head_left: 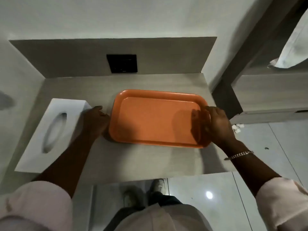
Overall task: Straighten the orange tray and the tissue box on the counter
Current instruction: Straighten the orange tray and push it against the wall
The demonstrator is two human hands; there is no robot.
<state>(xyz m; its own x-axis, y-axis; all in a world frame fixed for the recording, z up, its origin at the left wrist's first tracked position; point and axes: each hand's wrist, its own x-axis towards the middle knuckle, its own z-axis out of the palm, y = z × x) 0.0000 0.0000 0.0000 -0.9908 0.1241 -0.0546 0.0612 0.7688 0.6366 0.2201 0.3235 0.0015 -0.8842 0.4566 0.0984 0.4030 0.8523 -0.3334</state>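
An empty orange tray (150,120) lies on the grey counter (133,160), slightly skewed to its edges. My right hand (215,124) grips the tray's right rim, thumb inside and fingers over the edge. My left hand (96,120) presses against the tray's left rim; its fingers are hidden, so I cannot tell whether they curl under it. A white tissue box (53,132) with an oval slot lies at the counter's left, angled, right beside my left forearm.
A black square wall plate (122,63) sits in the backsplash behind the tray. The counter ends just right of the tray, with a dark post (223,97) and tiled floor (275,147) beyond. A white cloth (293,44) hangs at upper right.
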